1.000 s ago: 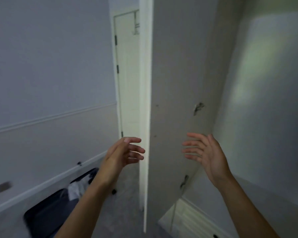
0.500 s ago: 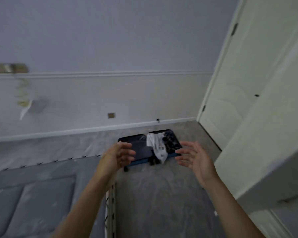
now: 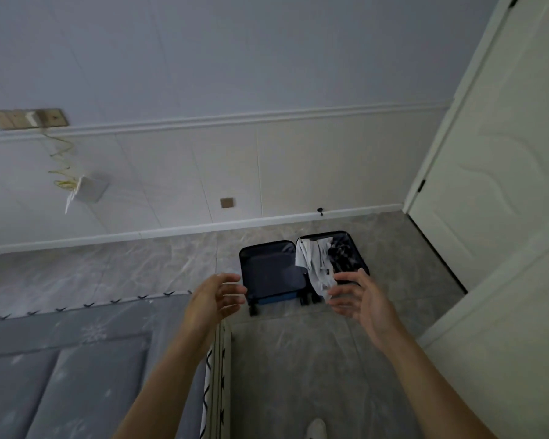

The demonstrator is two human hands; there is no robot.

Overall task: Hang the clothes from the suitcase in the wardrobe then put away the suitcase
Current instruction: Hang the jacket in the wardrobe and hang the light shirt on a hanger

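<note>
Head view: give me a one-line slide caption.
Both empty hands, left and right, reach toward the open suitcase on the floor, white and dark clothes in its right half.

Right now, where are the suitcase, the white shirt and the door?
suitcase (image 3: 271,274), head view, lining of its empty left half
white shirt (image 3: 314,264), head view, middle of the cloth
door (image 3: 501,172), head view, its panel

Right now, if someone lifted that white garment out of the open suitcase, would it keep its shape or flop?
The white garment lies crumpled, spilling over the edge of the suitcase, so it would probably droop and unfold when lifted. It looks like thin cloth, so likely light. A trailing end might drag on the floor or catch on the suitcase rim.
</note>
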